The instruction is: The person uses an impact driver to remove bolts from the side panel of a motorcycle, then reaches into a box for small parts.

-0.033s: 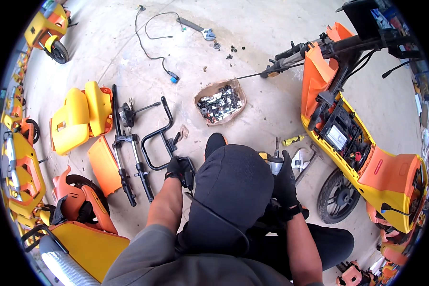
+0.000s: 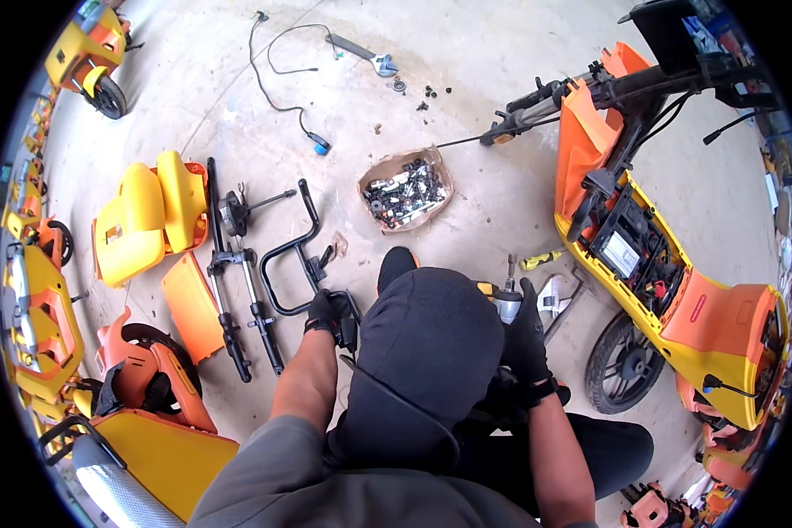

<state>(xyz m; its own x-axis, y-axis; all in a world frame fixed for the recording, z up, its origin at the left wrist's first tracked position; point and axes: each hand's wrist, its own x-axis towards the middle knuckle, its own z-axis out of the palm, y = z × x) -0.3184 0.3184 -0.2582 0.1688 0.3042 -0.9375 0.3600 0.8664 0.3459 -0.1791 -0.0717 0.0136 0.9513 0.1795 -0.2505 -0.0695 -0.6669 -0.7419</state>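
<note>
My left hand [image 2: 327, 308], in a black glove, is curled beside the end of a bent black tube frame [image 2: 292, 246]. Its fingers look closed, but I cannot make out what they hold. Just below it is a small dark part [image 2: 348, 333]. My right hand [image 2: 525, 339], also gloved, points away from me with a finger stretched out along a power tool [image 2: 507, 304] with a bit at its tip; I see nothing in its grasp. A black rounded cap [image 2: 418, 352] hides the space between the hands.
Ahead stands a box [image 2: 407, 189] of loose bolts. A yellow-orange scooter [image 2: 678, 299] is at right, near a yellow-handled tool [image 2: 541, 259]. Fork tubes [image 2: 260, 308] and yellow panels [image 2: 150, 216] lie left. A wrench [image 2: 361, 53] and cable [image 2: 277, 106] lie far off.
</note>
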